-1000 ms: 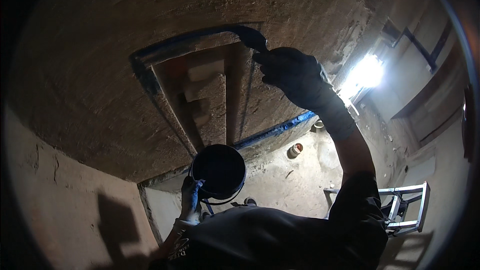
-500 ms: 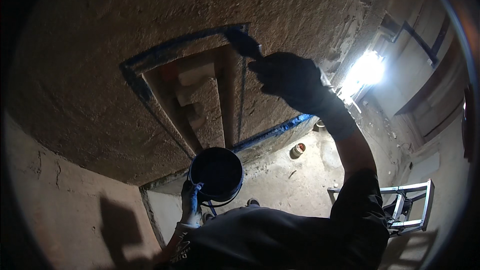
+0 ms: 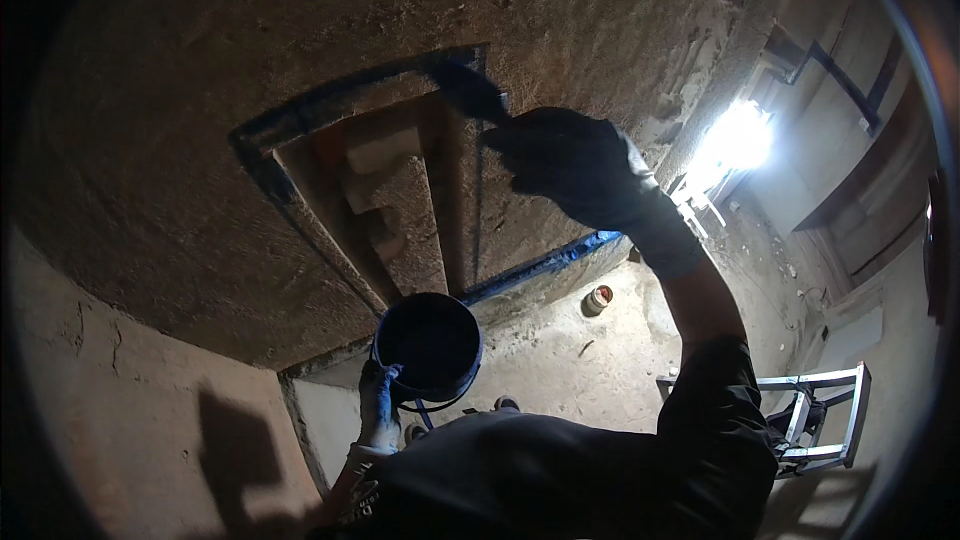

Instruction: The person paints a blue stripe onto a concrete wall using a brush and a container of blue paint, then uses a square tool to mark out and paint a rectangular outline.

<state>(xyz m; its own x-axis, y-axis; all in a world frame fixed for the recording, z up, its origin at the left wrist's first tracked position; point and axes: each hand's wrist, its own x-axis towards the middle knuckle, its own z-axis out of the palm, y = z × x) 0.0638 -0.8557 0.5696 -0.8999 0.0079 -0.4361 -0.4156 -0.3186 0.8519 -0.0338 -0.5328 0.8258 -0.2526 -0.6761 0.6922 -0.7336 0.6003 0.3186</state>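
Observation:
My gloved right hand (image 3: 570, 162) is closed round the handle of a paint brush (image 3: 467, 90). The dark bristles lie near the top right corner of a blue painted outline (image 3: 330, 90) on the rough brown wall (image 3: 200, 70). That outline frames a recess (image 3: 385, 190) with brickwork inside. Low in the middle, my left hand (image 3: 378, 402), in a blue-stained glove, grips the side of a dark bucket (image 3: 428, 348). The bucket's inside looks dark blue, but its contents are hard to make out in shadow.
A bright work lamp (image 3: 735, 135) glares at the right. On the pale floor (image 3: 540, 350) stands a small tin (image 3: 598, 300). A metal step stool (image 3: 815, 420) is at lower right. A blue painted strip (image 3: 545, 268) runs along the wall's lower edge.
My right hand and the brush have shifted slightly left along the top of the outline. The left hand still holds the bucket almost in place.

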